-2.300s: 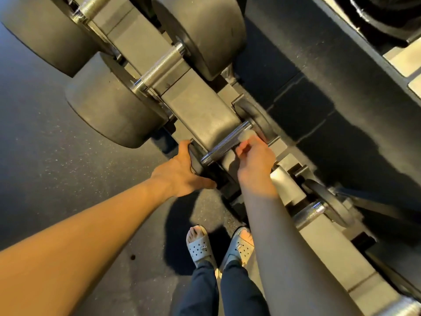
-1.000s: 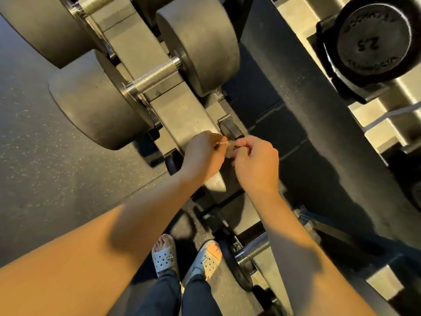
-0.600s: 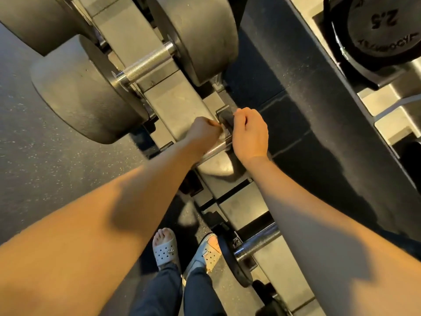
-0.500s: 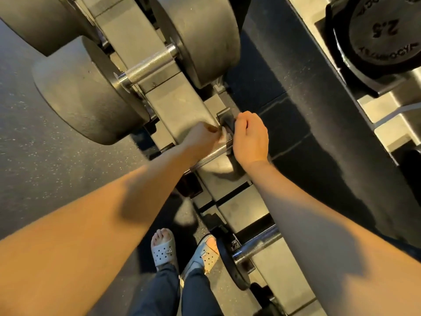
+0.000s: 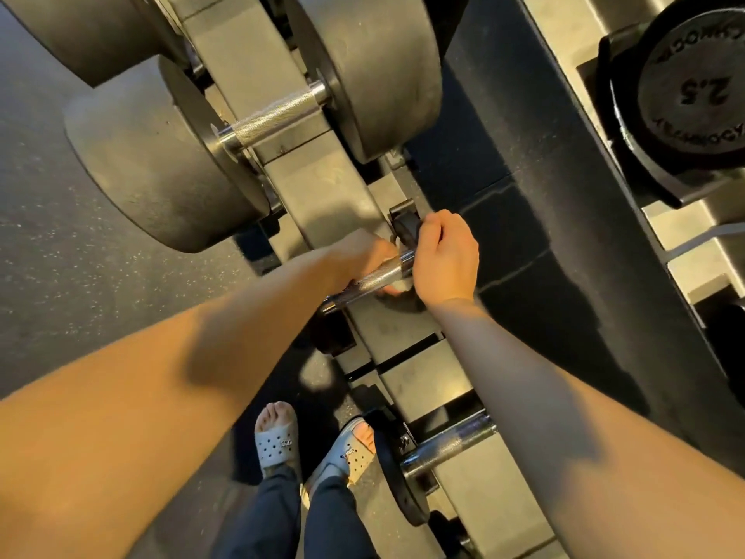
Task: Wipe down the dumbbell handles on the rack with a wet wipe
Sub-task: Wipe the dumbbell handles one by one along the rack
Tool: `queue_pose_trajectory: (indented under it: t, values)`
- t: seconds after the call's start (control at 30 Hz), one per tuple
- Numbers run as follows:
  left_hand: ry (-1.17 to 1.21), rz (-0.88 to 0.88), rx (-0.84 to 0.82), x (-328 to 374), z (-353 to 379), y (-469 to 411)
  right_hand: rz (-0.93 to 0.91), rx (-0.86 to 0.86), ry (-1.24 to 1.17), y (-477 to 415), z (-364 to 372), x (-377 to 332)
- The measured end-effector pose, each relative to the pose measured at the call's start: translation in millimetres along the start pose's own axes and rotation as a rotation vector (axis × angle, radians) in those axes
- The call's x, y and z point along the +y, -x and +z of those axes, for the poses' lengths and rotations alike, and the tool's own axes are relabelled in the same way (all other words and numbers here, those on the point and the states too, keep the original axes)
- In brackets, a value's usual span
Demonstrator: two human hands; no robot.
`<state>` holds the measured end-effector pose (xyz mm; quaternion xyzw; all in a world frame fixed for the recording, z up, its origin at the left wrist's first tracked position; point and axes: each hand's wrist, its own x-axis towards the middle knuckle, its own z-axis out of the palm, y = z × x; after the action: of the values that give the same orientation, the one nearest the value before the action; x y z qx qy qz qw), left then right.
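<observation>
A small dumbbell lies across the grey rack beam (image 5: 322, 187), its chrome handle (image 5: 371, 282) running diagonally. My left hand (image 5: 358, 256) curls round the far part of that handle from behind. It holds a white wet wipe (image 5: 403, 283) against the bar, and only scraps of the wipe show. My right hand (image 5: 445, 258) grips the dumbbell's black far end weight (image 5: 403, 227), fingers curled over it. The near end weight is hidden under my left forearm.
A large dumbbell with a knurled handle (image 5: 274, 115) and thick round heads (image 5: 161, 155) sits further up the rack. Another small dumbbell's handle (image 5: 447, 445) lies nearer me. A 2.5 weight (image 5: 697, 86) rests on a second rack at top right. My sandalled feet (image 5: 278, 441) stand on dark rubber flooring.
A second ago both hands held the wipe above the rack. They have since dropped onto the small dumbbell, and my left hand has shifted slightly along the handle, baring more chrome.
</observation>
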<state>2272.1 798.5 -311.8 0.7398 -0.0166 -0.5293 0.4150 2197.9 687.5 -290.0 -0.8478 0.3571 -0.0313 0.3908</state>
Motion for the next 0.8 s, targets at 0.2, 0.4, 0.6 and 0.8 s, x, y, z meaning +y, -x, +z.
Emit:
queue_pose_trajectory:
  t: [0.2,0.4,0.6,0.8]
  values:
    - [-0.278,0.332,0.499,-30.8,35.8,47.9,-0.001,0.039,0.025,-0.6,2.7,4.6]
    - [-0.022,0.570,0.546,-15.0,59.7,43.2,-0.012,0.050,0.019,-0.7,2.5,2.7]
    - [-0.647,0.377,0.498,-32.7,19.9,57.1,0.020,0.030,0.004,2.4,0.6,0.8]
    - [-0.596,0.240,0.463,-28.9,5.2,56.5,0.007,0.037,0.023,2.7,0.6,1.6]
